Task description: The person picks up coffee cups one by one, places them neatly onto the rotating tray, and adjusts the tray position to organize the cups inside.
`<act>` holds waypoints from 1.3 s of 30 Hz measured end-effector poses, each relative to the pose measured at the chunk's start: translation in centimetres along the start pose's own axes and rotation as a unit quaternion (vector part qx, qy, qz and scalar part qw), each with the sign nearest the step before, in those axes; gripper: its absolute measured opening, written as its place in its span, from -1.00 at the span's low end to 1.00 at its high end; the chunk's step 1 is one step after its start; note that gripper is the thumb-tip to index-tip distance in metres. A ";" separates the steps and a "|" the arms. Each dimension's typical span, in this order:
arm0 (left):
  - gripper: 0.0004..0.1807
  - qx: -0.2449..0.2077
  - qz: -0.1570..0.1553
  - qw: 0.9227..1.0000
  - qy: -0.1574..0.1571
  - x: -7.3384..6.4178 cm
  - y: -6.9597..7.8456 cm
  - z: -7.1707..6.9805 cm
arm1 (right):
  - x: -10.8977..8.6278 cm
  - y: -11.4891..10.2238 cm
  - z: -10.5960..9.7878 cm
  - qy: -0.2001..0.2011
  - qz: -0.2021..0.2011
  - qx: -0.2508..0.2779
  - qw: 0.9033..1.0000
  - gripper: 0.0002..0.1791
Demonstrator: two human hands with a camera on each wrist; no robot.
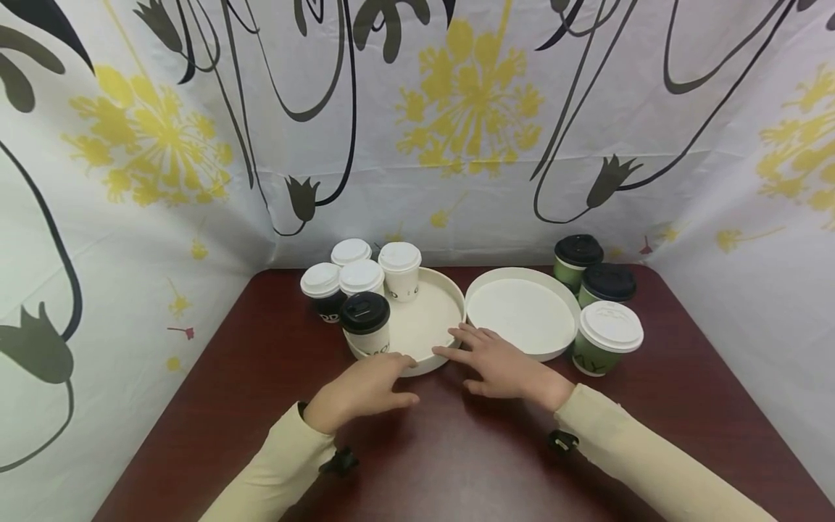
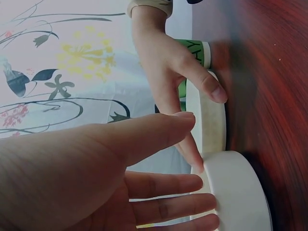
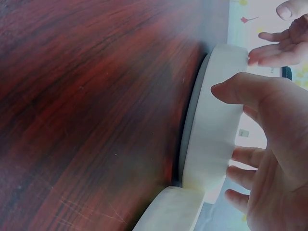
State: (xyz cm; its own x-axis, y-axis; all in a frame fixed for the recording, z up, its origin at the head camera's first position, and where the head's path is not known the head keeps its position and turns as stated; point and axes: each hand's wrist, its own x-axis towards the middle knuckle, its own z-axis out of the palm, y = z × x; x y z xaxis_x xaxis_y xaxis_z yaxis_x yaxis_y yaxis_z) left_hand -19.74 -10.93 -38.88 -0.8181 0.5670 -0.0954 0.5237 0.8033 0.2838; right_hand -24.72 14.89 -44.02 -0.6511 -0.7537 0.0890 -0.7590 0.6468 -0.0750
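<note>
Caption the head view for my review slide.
Both hands at the rim of one tray, cups in and beside it; second tray, green cups to the right.

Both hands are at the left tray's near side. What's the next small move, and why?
I'd probably shift the right hand toward the green cup with the white lid. That hand's fingers are extended and hold nothing, and the cup stands beside the right tray, whose floor shows no cup on it.

We see a glossy, dark-red wood-grain table [image 1: 254,355] bordered by creased white cloth walls [image 1: 391,210] printed with yellow flower bursts [image 1: 472,101] and grey tulip-shaped blooms [image 1: 302,198].
</note>
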 end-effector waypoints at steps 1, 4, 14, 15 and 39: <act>-0.45 -0.002 0.001 1.000 0.001 0.0 0.0 0.0 | 0.0 0.1 0.0 0.001 -0.002 -0.001 1.000 -0.19; -0.46 -0.001 0.002 1.000 0.003 -0.1 -0.2 -0.1 | 0.0 0.2 -0.1 0.001 0.001 0.001 1.000 -0.19; -0.48 -0.015 -0.012 1.000 0.010 -0.5 -1.3 -0.3 | -0.2 0.9 -0.3 0.005 0.000 0.010 1.000 -0.23; -0.48 -0.016 -0.016 1.000 0.009 -0.5 -1.3 -0.3 | -0.2 0.9 -0.4 0.008 -0.003 0.010 1.000 -0.23; -0.51 -0.020 -0.021 0.999 0.018 -0.8 -3.4 -0.6 | 0.1 1.4 -0.9 0.016 -0.014 0.017 1.000 -0.34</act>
State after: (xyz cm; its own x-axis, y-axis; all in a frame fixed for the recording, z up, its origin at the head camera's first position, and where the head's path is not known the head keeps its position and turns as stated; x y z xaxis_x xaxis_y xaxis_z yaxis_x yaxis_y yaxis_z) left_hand -21.04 -14.21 -39.24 -0.8478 0.5250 -0.0750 0.4785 0.8183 0.3185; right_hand -25.89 15.81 -43.19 -0.6290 -0.7676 0.1233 -0.7774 0.6200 -0.1063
